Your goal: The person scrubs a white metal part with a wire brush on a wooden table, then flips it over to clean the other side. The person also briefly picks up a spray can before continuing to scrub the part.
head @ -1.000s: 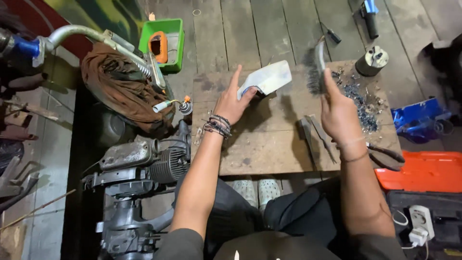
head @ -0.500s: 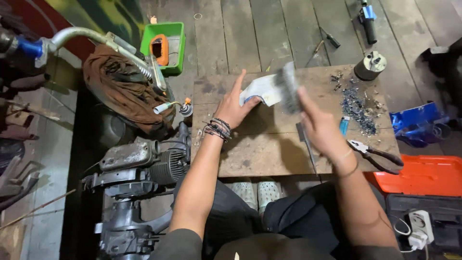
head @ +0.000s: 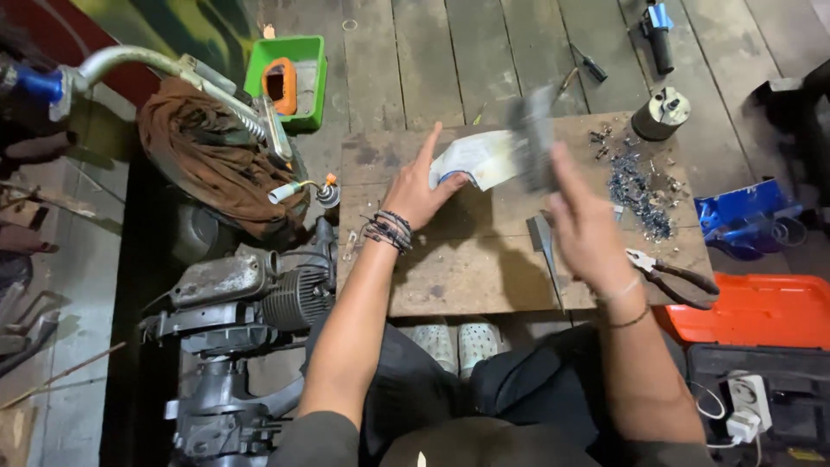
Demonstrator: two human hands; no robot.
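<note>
a pale metal piece [head: 478, 158] lies flat on the board, a blurred brush [head: 532, 134] over it.

workshop | plank floor, engine [head: 259, 298], pliers [head: 670, 275], orange toolbox [head: 761, 311], metal shavings [head: 635, 186]

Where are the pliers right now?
In the head view the pliers lie at the right edge of the wooden board, just right of the right hand and beside the orange case.
</note>
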